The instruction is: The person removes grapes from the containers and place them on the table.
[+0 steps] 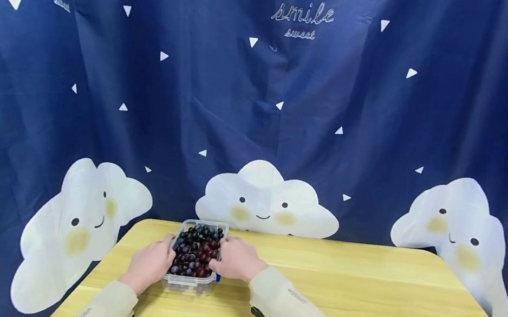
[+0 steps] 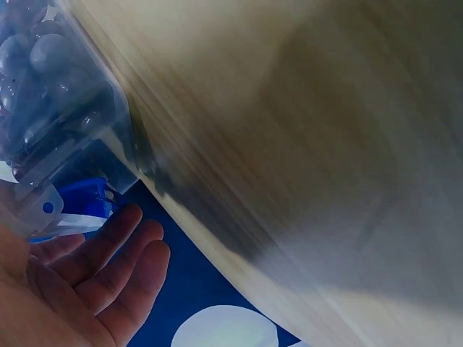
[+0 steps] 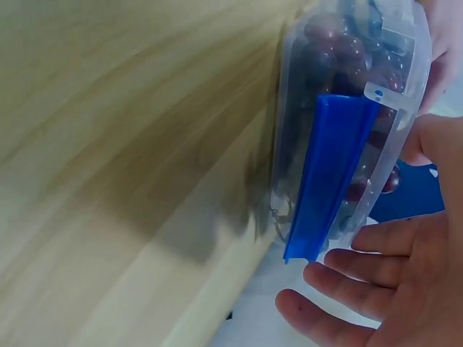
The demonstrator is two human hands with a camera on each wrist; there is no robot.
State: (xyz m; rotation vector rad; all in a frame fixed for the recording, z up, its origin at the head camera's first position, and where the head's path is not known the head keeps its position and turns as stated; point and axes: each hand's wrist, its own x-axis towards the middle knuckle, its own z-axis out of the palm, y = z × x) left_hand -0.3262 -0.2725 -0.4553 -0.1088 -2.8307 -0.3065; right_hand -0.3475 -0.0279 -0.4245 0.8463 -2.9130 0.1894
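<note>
A clear plastic container [image 1: 187, 286] full of grapes sits at the left part of the table, its top uncovered. Dark purple grapes [image 1: 186, 250] fill the left and back, and reddish ones [image 1: 207, 254] lie along the right. My left hand [image 1: 150, 264] holds the left rim, while my right hand [image 1: 240, 259] grips the right rim with its thumb over the edge. A blue clip [image 3: 333, 173] hangs down the right wall in the right wrist view; another blue clip [image 2: 90, 199] shows beside my left fingers. Whether the base touches the table is unclear.
The light wooden table [image 1: 336, 302] stretches far to the right of the container. Behind it hangs a dark blue curtain [image 1: 224, 94] printed with white clouds and triangles, close against the table's back edge.
</note>
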